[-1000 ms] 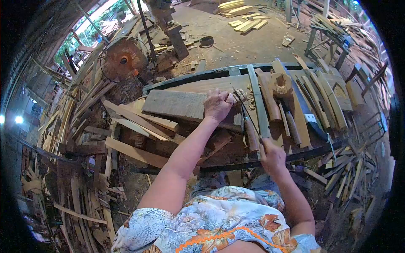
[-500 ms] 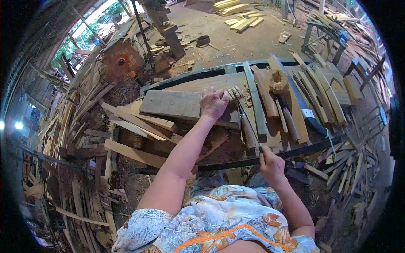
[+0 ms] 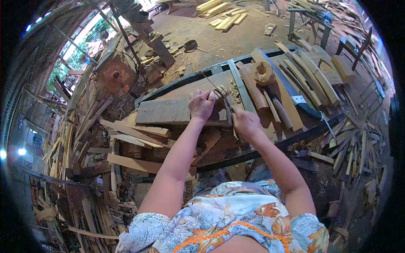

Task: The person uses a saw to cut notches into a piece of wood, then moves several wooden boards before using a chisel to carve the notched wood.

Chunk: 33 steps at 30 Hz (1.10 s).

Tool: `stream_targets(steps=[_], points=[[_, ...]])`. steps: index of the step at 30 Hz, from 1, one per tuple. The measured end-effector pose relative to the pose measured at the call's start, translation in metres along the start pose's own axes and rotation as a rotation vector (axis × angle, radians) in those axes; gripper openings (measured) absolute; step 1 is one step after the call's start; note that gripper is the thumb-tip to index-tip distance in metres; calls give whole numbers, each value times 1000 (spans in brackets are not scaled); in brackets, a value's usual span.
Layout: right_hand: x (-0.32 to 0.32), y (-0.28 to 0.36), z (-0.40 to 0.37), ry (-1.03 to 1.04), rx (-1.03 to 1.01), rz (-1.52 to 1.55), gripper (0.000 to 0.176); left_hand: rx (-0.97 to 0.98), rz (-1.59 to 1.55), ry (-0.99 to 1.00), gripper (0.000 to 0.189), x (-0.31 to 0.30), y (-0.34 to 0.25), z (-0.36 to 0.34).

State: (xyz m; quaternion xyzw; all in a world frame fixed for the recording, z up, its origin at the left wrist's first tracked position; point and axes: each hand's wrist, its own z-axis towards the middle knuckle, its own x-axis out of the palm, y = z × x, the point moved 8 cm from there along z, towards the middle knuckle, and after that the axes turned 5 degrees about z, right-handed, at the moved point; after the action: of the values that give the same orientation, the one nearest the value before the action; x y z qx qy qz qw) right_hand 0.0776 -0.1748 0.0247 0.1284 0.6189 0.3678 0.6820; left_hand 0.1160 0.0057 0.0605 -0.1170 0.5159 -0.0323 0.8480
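My left hand (image 3: 201, 105) is closed over a small pale wood piece (image 3: 219, 91) at the right end of a thick weathered board (image 3: 164, 111). Its fingers are curled, and the piece sticks out to their right. Just to the right, my right hand (image 3: 246, 122) is wrapped round the handle of a thin, dark file-like tool. The tool's narrow shaft (image 3: 209, 81) points up and left, across the wood piece. Wood chips (image 3: 234, 92) lie beside the piece, next to a long greyish bar (image 3: 240, 80).
A saw (image 3: 304, 105) with a dark handle, curved wooden strips (image 3: 317, 80) and a hollowed block (image 3: 263, 72) lie right of my hands. A large round blade (image 3: 116, 75) stands at the left. Scrap wood (image 3: 137, 133) is piled left of the bench.
My right hand has moved up and left with the tool, closer to my left hand. The tool's shaft now reaches beyond the wood piece. The whole view has shifted slightly.
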Motion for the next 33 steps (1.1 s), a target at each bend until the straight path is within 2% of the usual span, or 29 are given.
stream_targets(steps=[4,8,12,14,17,18,20,24,27,30,33], points=[[-35,-9,-96,11,39,106,18,5,9,32,31,1,0,0],[-48,-5,-107,-18,13,151,19,11,-17,35,29,0,0,0],[-7,-6,-16,50,7,-9,21,56,-15,22,29,6,2,1],[3,7,26,-112,-125,121,14,42,-9,41,29,7,4,2],[11,14,40,-70,-32,-25,11,33,-7,14,30,5,3,0],[9,10,33,-74,-42,4,9,31,-10,19,30,7,2,-2],[16,-12,5,24,-33,71,26,28,24,4,29,6,3,0],[-32,-14,-98,1,8,110,19,-46,-21,86,30,6,5,1],[-47,-8,-110,-41,1,121,18,8,-21,62,32,4,3,-2],[-36,3,-61,38,0,14,15,47,0,12,32,3,2,2],[-6,6,11,-44,-76,24,13,57,13,31,32,5,2,1]])
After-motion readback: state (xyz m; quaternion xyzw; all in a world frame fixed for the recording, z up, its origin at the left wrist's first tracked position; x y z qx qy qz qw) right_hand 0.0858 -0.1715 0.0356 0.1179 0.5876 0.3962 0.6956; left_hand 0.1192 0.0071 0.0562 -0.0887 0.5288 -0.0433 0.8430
